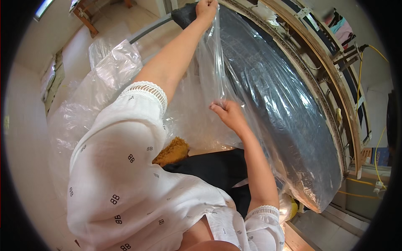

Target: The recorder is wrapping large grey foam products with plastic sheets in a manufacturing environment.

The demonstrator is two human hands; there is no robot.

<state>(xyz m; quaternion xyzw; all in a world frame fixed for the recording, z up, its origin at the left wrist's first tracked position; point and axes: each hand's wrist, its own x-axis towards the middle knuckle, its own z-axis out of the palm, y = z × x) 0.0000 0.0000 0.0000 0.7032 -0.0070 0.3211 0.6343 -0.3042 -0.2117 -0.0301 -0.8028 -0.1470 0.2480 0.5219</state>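
A long dark bundle point(274, 83), perhaps folded cloth, lies in front of me under clear plastic sheeting point(307, 125). At its far left end my left hand point(206, 11) is closed on the plastic, arm stretched out. My right hand point(229, 115), nearer to me, is closed in a pinch on the edge of the same plastic. Between the two hands the film runs in tight, shiny folds. Loose plastic point(197, 104) hangs down on my side of the bundle. What lies beneath the wrapping is only partly visible.
Behind the bundle runs a long machine frame point(322, 42) with metal brackets and yellow cables point(359, 79). More crumpled plastic point(96, 88) spreads over the floor at left. A brown furry piece point(173, 151) is beside my black-clad leg point(213, 167). A wooden stand point(86, 19) is at the far left.
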